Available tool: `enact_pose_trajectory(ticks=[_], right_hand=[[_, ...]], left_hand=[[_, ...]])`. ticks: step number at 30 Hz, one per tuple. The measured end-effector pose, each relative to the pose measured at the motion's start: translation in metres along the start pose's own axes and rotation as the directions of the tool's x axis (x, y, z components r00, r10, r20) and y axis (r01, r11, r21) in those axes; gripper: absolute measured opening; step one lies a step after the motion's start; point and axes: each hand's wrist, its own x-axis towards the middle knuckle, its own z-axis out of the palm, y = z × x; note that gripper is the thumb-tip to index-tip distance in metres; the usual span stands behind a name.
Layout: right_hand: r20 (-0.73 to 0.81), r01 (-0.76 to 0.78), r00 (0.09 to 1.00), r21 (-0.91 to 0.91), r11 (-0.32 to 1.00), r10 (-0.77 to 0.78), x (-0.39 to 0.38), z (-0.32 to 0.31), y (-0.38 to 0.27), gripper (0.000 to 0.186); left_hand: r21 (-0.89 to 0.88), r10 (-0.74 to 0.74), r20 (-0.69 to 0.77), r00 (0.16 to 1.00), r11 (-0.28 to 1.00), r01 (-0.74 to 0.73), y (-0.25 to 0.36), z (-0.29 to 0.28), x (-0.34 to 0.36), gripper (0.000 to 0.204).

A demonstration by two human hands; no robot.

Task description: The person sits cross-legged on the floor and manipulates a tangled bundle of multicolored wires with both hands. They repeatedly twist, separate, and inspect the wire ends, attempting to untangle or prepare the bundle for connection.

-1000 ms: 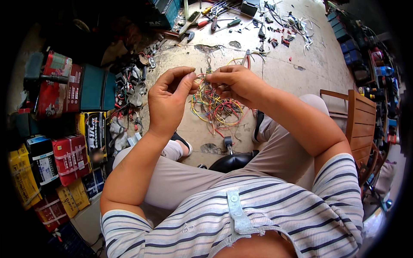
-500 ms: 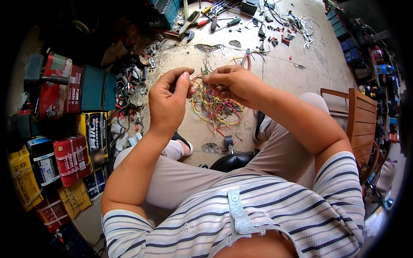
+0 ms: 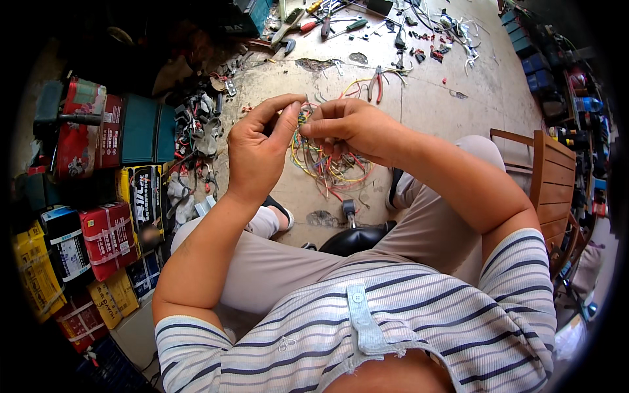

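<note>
My left hand is raised above the floor, thumb and forefinger closed in a pinch. Close beside it, my right hand pinches too, its fingers curled and the fingertips almost meeting those of the left. What sits between the fingertips is too small to make out. Below and behind the hands lies a tangle of thin wires in yellow, red, green and brown, partly covered by the right hand. Red-handled pliers rest on the floor just beyond it.
Screwdrivers, a brush and wire scraps lie farther off. Boxes are stacked at left beside a heap of connectors. A wooden chair stands right, near loaded shelves.
Both hands have drawn closer together at the fingertips. My right hand has shifted slightly left and down, leaving more of the pliers in view. The wire tangle stays on the floor.
</note>
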Motion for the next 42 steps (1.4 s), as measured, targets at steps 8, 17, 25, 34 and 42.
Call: enact_pose_trajectory(ticks=[8, 17, 25, 34, 42], right_hand=[[-0.21, 0.059, 0.977, 0.117, 0.991, -0.033, 0.004, -0.007, -0.004, 0.014], [-0.155, 0.075, 0.985, 0.003, 0.997, -0.074, 0.005, -0.012, -0.003, 0.022], [-0.181, 0.115, 0.977, 0.0, 0.993, -0.114, 0.008, -0.014, -0.002, 0.017], [-0.171, 0.137, 0.976, 0.005, 0.991, -0.134, 0.008, -0.014, -0.003, 0.012], [-0.194, 0.135, 0.972, 0.009, 0.991, -0.131, 0.007, -0.014, -0.003, 0.012]], left_hand=[[-0.213, -0.199, -0.044, 0.979, 0.959, 0.185, 0.001, 0.008, -0.001, 0.026], [-0.36, -0.428, 0.177, 0.887, 0.81, 0.463, -0.011, 0.001, -0.002, 0.016], [-0.284, -0.427, 0.164, 0.889, 0.843, 0.457, -0.002, -0.003, -0.001, 0.021], [-0.113, -0.153, 0.008, 0.988, 0.982, 0.153, 0.001, -0.001, -0.001, 0.021], [-0.095, -0.108, 0.035, 0.993, 0.989, 0.111, 0.0, -0.003, -0.002, 0.013]])
